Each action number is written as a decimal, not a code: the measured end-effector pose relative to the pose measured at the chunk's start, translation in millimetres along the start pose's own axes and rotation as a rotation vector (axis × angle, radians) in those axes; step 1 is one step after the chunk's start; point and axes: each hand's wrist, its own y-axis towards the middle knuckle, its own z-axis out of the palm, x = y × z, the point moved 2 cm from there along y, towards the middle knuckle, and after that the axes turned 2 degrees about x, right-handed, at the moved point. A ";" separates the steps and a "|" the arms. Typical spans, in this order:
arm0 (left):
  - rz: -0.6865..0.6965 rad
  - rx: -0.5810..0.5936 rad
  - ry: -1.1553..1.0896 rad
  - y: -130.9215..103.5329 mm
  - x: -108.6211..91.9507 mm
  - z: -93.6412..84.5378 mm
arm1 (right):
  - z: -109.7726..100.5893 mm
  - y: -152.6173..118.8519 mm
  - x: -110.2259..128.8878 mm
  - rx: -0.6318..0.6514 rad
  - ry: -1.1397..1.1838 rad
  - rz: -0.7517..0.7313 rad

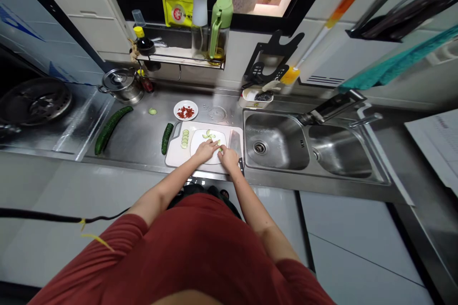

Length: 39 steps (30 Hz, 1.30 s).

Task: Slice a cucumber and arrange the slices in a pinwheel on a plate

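Observation:
A white plate [195, 145] lies on a pale cutting board [174, 157], with several cucumber slices [209, 134] set out near its far side. Over the plate, my left hand [205, 150] has its fingers stretched toward the right, their tips at a cucumber slice [219, 143]. My right hand [229, 157] pinches that slice from the other side; the fingertips partly hide it. Overlapping cucumber slices [185, 138] rest in a row on the board's left part. Along its right edge lies a knife [235, 141], its dark handle toward me.
A cut cucumber [167, 138] lies beside the board, a whole cucumber [112, 129] farther left. Behind stand a small plate of chopped red pieces [196, 111] and a lidded pot [123, 86]. The double sink [276, 140] adjoins the board's right. A bottle shelf [179, 59] hangs above.

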 end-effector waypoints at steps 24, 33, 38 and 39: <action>0.002 0.060 0.028 13.5 -4.9 -6.1 | -3.4 -3.8 -17.6 -0.083 0.174 0.000; -0.058 0.012 -0.045 17.0 -7.0 -8.7 | -3.8 -8.8 -17.7 -0.097 0.206 0.014; -0.167 -0.237 -0.180 0.4 -8.3 -10.1 | -4.9 -13.6 -7.3 -0.222 0.295 -0.084; -0.183 -0.274 -0.194 -4.8 -8.3 -10.1 | -4.6 -14.6 -5.0 -0.242 0.306 -0.105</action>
